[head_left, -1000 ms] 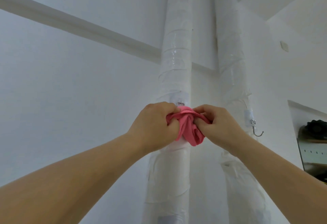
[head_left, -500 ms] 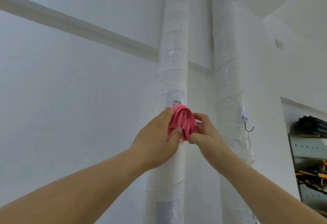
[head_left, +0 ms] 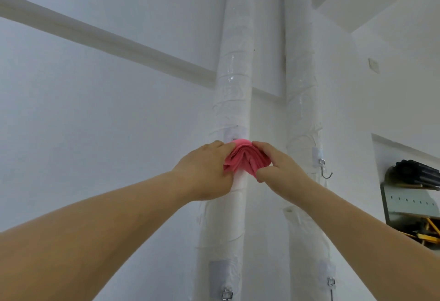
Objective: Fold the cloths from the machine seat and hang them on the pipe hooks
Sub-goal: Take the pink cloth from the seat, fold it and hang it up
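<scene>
A folded pink cloth [head_left: 245,158] is bunched over the hook on the left white wrapped pipe [head_left: 234,81]. Only the hook's white adhesive pad [head_left: 234,132] shows above the cloth; the hook itself is hidden. My left hand [head_left: 204,172] pinches the cloth's left side and my right hand [head_left: 278,169] pinches its right side, both held against the pipe. The right pipe [head_left: 302,100] carries a bare metal hook [head_left: 325,169] at about the same height.
Lower down, each pipe has another hook: one on the left pipe [head_left: 227,293], one on the right pipe [head_left: 331,284]. A white wall with a moulding strip [head_left: 107,41] fills the left. A shelf with dark and yellow items [head_left: 414,196] sits at the right edge.
The cloth has spread wider over the hook, with its folds fanned out. My hands have moved slightly apart to either side of it.
</scene>
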`<state>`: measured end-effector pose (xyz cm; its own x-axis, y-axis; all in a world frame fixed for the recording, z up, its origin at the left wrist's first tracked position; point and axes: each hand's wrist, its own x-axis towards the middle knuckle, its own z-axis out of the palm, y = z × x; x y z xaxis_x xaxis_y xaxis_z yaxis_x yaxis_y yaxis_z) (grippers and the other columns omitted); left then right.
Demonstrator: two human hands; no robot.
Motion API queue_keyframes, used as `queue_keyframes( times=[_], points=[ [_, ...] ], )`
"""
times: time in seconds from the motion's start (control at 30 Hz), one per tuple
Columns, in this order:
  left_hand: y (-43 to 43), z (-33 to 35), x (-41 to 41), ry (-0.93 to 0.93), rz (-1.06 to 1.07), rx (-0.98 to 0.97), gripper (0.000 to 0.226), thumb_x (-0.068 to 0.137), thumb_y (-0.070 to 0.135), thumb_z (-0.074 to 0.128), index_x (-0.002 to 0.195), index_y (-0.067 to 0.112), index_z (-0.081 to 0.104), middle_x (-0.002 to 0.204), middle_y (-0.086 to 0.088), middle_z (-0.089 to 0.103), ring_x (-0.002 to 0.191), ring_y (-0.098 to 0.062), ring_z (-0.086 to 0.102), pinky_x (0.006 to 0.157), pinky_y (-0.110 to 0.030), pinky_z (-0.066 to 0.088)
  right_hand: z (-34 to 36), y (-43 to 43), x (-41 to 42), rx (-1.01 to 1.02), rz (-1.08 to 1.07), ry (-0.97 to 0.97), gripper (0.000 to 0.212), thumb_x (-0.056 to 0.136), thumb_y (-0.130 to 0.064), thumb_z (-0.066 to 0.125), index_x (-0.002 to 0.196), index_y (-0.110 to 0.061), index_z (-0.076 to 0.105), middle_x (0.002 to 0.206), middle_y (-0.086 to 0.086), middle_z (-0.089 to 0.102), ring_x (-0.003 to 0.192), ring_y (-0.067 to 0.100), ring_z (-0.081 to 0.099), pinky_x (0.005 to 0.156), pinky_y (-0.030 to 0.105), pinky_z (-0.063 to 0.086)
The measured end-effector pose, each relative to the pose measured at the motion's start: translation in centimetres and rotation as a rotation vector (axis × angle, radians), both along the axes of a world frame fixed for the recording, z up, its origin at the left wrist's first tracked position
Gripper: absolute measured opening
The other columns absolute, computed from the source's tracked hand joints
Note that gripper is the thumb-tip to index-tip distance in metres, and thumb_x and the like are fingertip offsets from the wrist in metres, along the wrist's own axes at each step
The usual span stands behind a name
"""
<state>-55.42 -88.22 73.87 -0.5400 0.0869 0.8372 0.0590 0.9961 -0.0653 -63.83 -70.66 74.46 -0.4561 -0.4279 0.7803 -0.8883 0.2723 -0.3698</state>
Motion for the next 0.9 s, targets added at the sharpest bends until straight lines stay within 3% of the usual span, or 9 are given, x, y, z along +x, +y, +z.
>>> queue_keyframes(
  times=[0.1,0.23,0.33,0.43,0.53,0.63,0.8,0.9],
  points=[
    [0.2,-1.0,0.3,-0.033,-0.077,0.058,0.064,0.091,0.029,0.053,0.152,0.038,0.035,0.136,0.01,0.056,0.121,-0.016,0.056,0.105,-0.038,0.049,-0.3,0.2,0.0,0.021,0.05,-0.092,0.079,0.059,-0.016,0.059,0.136,-0.037,0.055,0.114,-0.004,0.069,0.108,0.019,0.065,0.095,0.039,0.056],
    [0.0,-0.6,1.1,-0.02,-0.112,0.091,0.063,0.09,0.027,0.057,0.15,0.035,0.039,0.142,0.011,0.05,0.127,-0.014,0.051,0.11,-0.035,0.044,0.2,0.8,0.7,-0.023,0.028,-0.061,0.078,0.076,-0.008,0.064,0.15,-0.024,0.045,0.133,-0.006,0.057,0.115,0.012,0.055,0.085,0.021,0.045],
    [0.1,0.3,1.5,0.004,-0.064,0.086,0.064,0.091,0.031,0.058,0.151,0.028,0.038,0.149,0.009,0.045,0.136,-0.017,0.046,0.114,-0.037,0.041,0.7,1.0,1.1,-0.054,0.019,-0.013,0.077,0.086,-0.004,0.061,0.157,-0.02,0.037,0.156,-0.004,0.042,0.123,0.002,0.04,0.094,0.017,0.035],
    [0.6,0.9,1.9,0.006,-0.041,0.088,0.072,0.093,0.033,0.058,0.158,0.022,0.029,0.161,0.007,0.034,0.147,-0.017,0.035,0.12,-0.035,0.033,1.1,1.1,1.4,-0.074,-0.011,0.036,0.073,0.087,-0.004,0.058,0.156,-0.02,0.04,0.159,-0.005,0.041,0.132,0.005,0.041,0.088,0.01,0.035],
    [1.0,0.6,3.0,0.142,-0.043,0.092,0.06,0.093,0.03,0.057,0.151,0.023,0.041,0.152,0.007,0.043,0.139,-0.016,0.043,0.114,-0.035,0.04,0.8,1.3,2.2,-0.116,-0.092,0.115,0.071,0.079,-0.021,0.058,0.149,-0.023,0.047,0.152,-0.006,0.05,0.14,0.011,0.045,0.106,0.023,0.035],
    [1.3,-2.2,4.1,0.304,-0.175,0.132,0.032,0.091,0.023,0.061,0.124,0.026,0.062,0.117,0.011,0.061,0.105,-0.011,0.061,0.091,-0.035,0.054,-1.6,1.8,3.3,-0.196,-0.153,0.189,0.048,0.085,-0.017,0.058,0.133,-0.027,0.059,0.132,-0.009,0.062,0.123,0.011,0.057,0.104,0.033,0.047],
    [3.3,-11.0,4.0,0.063,-0.37,0.296,0.027,0.092,0.025,0.065,0.118,0.031,0.065,0.101,0.016,0.067,0.091,-0.001,0.064,0.081,-0.022,0.055,-9.6,2.6,4.9,-0.25,-0.21,0.128,0.029,0.088,-0.015,0.057,0.112,-0.026,0.069,0.101,-0.011,0.067,0.093,0.009,0.064,0.087,0.033,0.055],
    [5.3,-18.0,3.3,-0.157,-0.464,0.423,0.022,0.092,0.024,0.065,0.113,0.03,0.068,0.094,0.016,0.07,0.085,-0.002,0.068,0.078,-0.027,0.06,-16.7,3.8,5.8,-0.148,-0.26,-0.086,0.025,0.088,-0.02,0.055,0.106,-0.03,0.069,0.089,-0.013,0.068,0.083,0.006,0.065,0.08,0.031,0.054]
  ],
)
